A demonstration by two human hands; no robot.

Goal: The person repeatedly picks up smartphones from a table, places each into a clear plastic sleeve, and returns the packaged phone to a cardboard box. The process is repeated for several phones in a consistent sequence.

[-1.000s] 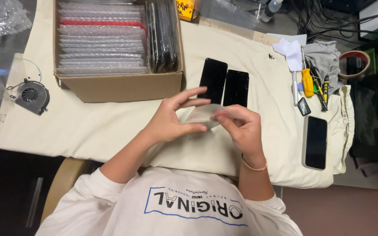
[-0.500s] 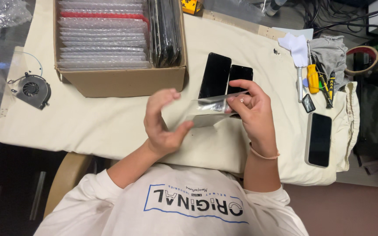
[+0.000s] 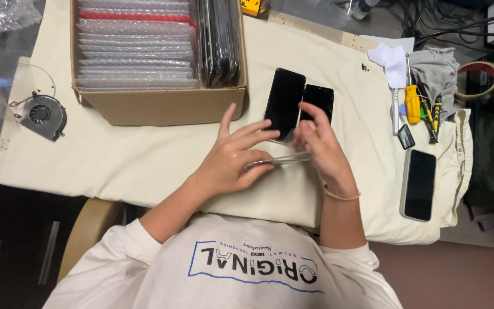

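Both of your hands are holding a thin silvery pouch (image 3: 278, 161) edge-on above the cloth-covered worktop (image 3: 115, 154), near its front edge. Your left hand (image 3: 232, 160) is pinching one end between thumb and fingers, and your right hand (image 3: 321, 146) is gripping the other. Two black phones (image 3: 295, 103) are lying just beyond your fingers, beside a cardboard box (image 3: 161, 106) of bubble-wrapped items at the back edge.

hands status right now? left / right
Left hand: closed on one end of the thin silvery pouch, index finger raised.
Right hand: fingers pinch the pouch's other end, above the two black phones.
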